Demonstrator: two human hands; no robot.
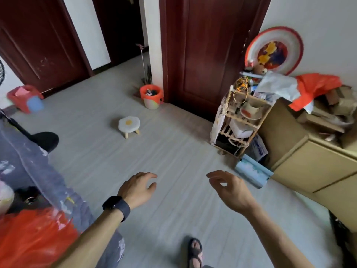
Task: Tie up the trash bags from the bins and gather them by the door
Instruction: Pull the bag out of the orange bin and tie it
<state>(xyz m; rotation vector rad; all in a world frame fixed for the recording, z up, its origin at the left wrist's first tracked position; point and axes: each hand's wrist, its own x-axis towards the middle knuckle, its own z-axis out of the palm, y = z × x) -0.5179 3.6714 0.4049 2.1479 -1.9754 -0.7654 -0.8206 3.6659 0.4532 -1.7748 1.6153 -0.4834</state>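
A small bin lined with an orange trash bag (150,93) stands on the floor at the foot of the dark red door (202,55), with rubbish showing at its top. Another orange bag (32,240) bulges at the bottom left corner, close beside my left forearm. My left hand (138,189), with a black watch on the wrist, hangs over the floor with loosely curled fingers and holds nothing. To its right, my right hand (229,188) is empty too, fingers relaxed. Both hands are well short of the bin.
A small white stool (129,124) stands mid-floor between me and the bin. A cluttered wooden rack (243,120) and cardboard boxes (313,157) fill the right side. A red container (24,97) sits at far left. Grey fabric (36,167) drapes along the left. My sandalled foot (195,252) shows below.
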